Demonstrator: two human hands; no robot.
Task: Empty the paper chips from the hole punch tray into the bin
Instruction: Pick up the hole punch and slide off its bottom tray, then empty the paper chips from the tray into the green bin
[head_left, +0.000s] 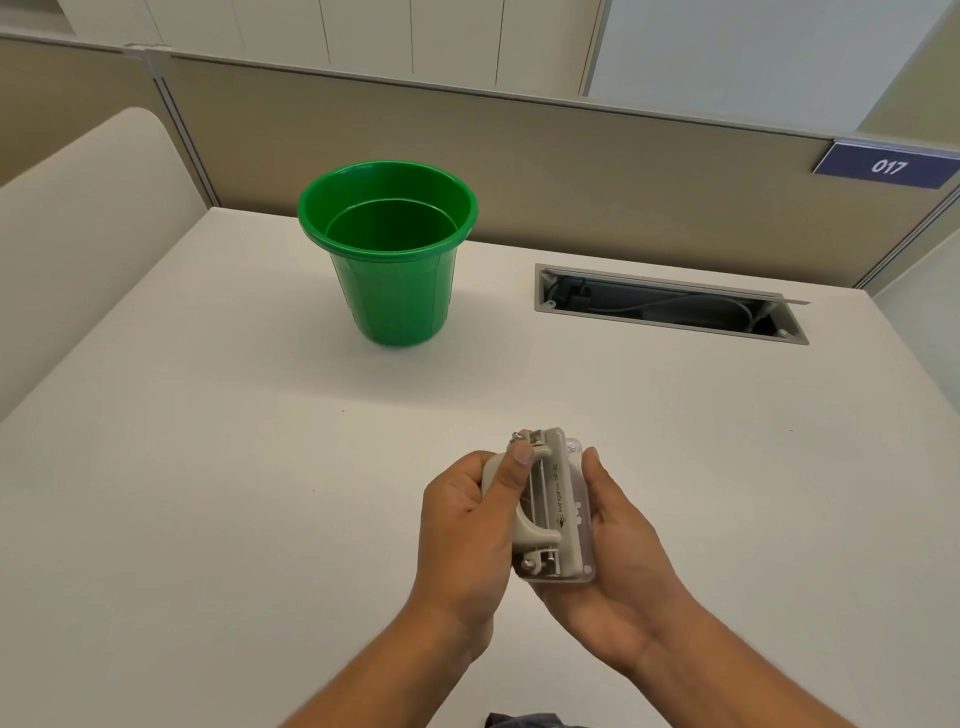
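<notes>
At lower centre, both hands are gripping the punch (550, 512) above the desk (208, 493): the left hand (467, 525) clasping its lever side, the right hand (618, 561) cradling its clear tray, probably to detach it. The bin (387, 254) is standing open, upper left.

1. Illumination bright, even, diffuse; appears overhead; no hard-edged shadows.
2. Soft shadow on desk (208, 467) at base of green bin (387, 249); faint one under both hands.
3. Mild sheen on bin's inner wall.
4. Wide-angle distortion: partition top (467, 93) bows, desk edges splay outward.
5. Focus sharp centrally; slight softness toward corners.
</notes>
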